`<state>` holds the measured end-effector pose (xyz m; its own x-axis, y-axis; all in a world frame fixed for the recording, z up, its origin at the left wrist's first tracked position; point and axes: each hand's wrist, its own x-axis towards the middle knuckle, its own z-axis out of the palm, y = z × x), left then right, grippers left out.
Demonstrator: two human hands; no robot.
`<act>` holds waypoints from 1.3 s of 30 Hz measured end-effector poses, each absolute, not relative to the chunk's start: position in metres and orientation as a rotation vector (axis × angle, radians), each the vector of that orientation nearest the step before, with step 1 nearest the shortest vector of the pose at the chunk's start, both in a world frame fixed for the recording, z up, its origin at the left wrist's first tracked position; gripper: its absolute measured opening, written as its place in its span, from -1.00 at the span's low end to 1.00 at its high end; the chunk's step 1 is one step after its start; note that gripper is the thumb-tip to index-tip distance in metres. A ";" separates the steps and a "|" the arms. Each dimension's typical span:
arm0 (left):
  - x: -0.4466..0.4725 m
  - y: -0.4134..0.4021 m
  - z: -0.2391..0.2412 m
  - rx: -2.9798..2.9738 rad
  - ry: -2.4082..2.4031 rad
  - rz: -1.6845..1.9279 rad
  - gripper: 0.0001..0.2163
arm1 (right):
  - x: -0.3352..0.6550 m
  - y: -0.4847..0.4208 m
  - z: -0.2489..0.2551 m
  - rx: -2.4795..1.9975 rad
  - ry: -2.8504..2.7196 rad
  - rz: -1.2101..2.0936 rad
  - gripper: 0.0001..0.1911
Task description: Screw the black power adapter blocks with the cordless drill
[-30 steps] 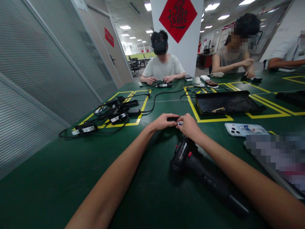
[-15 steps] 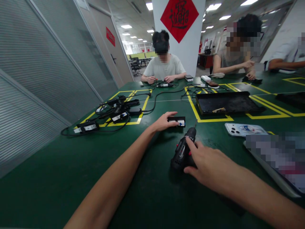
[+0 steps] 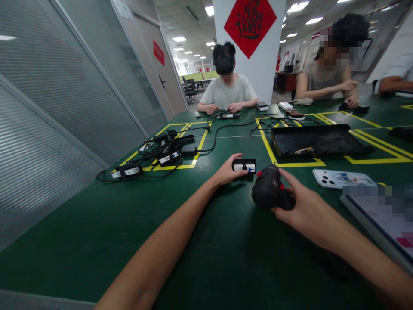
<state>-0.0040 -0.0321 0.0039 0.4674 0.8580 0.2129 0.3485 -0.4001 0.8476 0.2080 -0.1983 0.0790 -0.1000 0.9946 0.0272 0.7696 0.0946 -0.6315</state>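
The left hand (image 3: 228,171) is pinching the near end of a small black adapter box (image 3: 244,165) lying on the green table (image 3: 206,241); the right hand (image 3: 305,211) is gripping a black electric screwdriver (image 3: 269,192) just beside it; a phone (image 3: 338,178) is lying to the right; a black tray (image 3: 319,140) is sitting beyond.

An assembly workshop set inside an office building. A long green-covered bench (image 3: 80,224) is marked out with yellow tape rectangles (image 3: 292,162) as work stations, and several people sit along it handling small electrical parts. Black power adapters with tangled cables (image 3: 161,153) lie in one marked zone, and a shallow black tray (image 3: 319,142) lies in another. A glass partition with blinds (image 3: 58,99), ceiling light panels (image 3: 179,39) and rows of office desks (image 3: 196,76) beyond show the office setting. A red paper decoration (image 3: 250,23) hangs on the white pillar.
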 end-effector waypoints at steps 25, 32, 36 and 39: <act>0.000 -0.034 0.009 2.016 1.066 0.839 -0.51 | 0.235 -0.205 0.084 -1.453 -1.308 1.198 -0.76; -0.001 -0.034 0.009 2.012 1.062 0.833 -0.51 | 0.230 -0.216 0.091 -1.463 -1.223 1.229 -0.78; -0.001 -0.032 0.009 2.025 1.052 0.856 -0.53 | 0.237 -0.222 0.089 -1.486 -1.319 1.198 -0.78; -0.002 -0.031 0.009 2.043 1.052 0.864 -0.54 | 0.243 -0.223 0.082 -1.464 -1.362 1.182 -0.76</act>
